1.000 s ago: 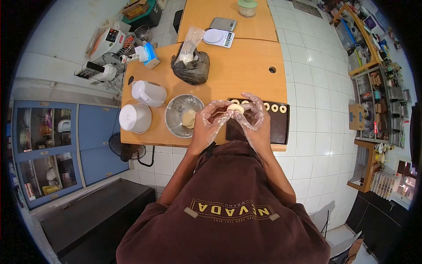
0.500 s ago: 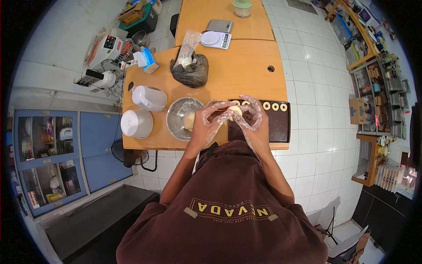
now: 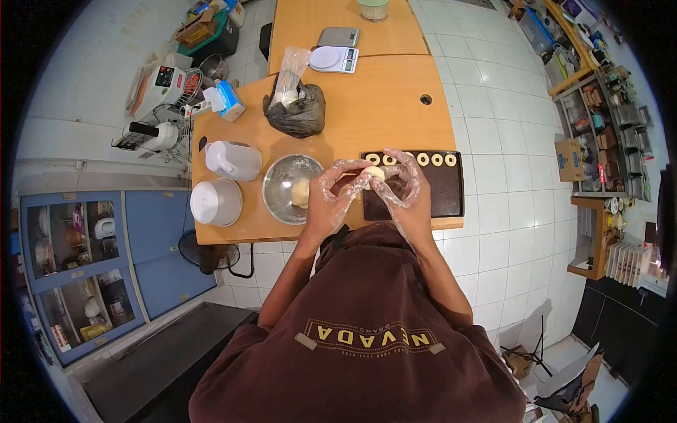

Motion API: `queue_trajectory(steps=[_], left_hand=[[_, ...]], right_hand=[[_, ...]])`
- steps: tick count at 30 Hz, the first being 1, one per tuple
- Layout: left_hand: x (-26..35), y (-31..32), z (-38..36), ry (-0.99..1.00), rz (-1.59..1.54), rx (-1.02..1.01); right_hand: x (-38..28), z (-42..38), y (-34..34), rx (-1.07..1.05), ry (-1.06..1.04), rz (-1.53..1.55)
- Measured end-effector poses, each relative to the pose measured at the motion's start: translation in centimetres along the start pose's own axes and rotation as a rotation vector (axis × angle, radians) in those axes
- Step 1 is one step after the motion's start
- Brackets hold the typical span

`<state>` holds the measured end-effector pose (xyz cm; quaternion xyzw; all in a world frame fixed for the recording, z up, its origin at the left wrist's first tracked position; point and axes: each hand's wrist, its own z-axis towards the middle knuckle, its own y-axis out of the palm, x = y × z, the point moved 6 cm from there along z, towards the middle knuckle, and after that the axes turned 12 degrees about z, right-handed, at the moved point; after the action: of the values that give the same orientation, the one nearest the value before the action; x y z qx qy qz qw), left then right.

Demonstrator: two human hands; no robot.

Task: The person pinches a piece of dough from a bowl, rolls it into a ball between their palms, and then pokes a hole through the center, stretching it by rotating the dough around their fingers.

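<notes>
Between the fingertips of my left hand (image 3: 336, 201) and my right hand (image 3: 409, 194) is a small pale piece of dough (image 3: 374, 173). Both hands are dusted with flour and closed on it from either side. Beneath my right hand lies a dark baking tray (image 3: 446, 194), with a row of dough rings (image 3: 423, 160) along its far edge; my fingers cover part of the row. Just left of my left hand stands a metal bowl (image 3: 278, 185) holding a larger lump of dough (image 3: 301, 192).
Two white plastic containers, a jug (image 3: 236, 160) and a tub (image 3: 215, 202), stand left of the bowl. Farther back are a black plastic bag (image 3: 300, 116), a white kitchen scale (image 3: 331, 59) and a blue-and-white box (image 3: 229, 101). The table (image 3: 381, 106) has a round hole at right.
My fingers have shifted slightly around the dough, which stays held between both hands. The whole view has tilted a little, so the table things appear slightly displaced.
</notes>
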<state>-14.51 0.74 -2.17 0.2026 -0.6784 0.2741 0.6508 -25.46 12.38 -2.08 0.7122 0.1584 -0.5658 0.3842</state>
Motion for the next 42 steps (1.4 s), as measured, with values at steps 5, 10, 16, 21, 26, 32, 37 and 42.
queue_trajectory(steps=[5,10,16,21,26,32,37,42], left_hand=[[0.3,0.3,-0.1,0.042,0.054,-0.014],[0.3,0.6,-0.3,0.066,0.031,-0.050],[-0.1,0.9,-0.6,0.056,0.005,-0.054],[-1.1,1.0,-0.7,0.001,-0.061,-0.023],[-0.3,0.4,-0.5,0.022,0.006,0.007],[0.4,0.2,-0.1,0.033,0.089,-0.004],[0.3,0.6,0.1,0.099,0.028,-0.035],[0.1,0.7,0.2,0.093,0.013,-0.049]], right_hand=[[0.3,-0.2,-0.2,-0.028,-0.051,-0.072],[0.2,-0.5,-0.4,0.002,-0.048,-0.019],[0.7,-0.8,-0.8,0.024,-0.024,0.037],[0.4,-0.9,-0.6,0.029,0.010,0.048],[0.8,-0.8,-0.4,-0.029,0.033,0.046],[1.0,-0.7,-0.3,-0.055,0.037,0.020],[1.2,-0.1,-0.7,-0.030,0.005,0.062],[1.0,0.3,-0.7,-0.021,0.023,0.080]])
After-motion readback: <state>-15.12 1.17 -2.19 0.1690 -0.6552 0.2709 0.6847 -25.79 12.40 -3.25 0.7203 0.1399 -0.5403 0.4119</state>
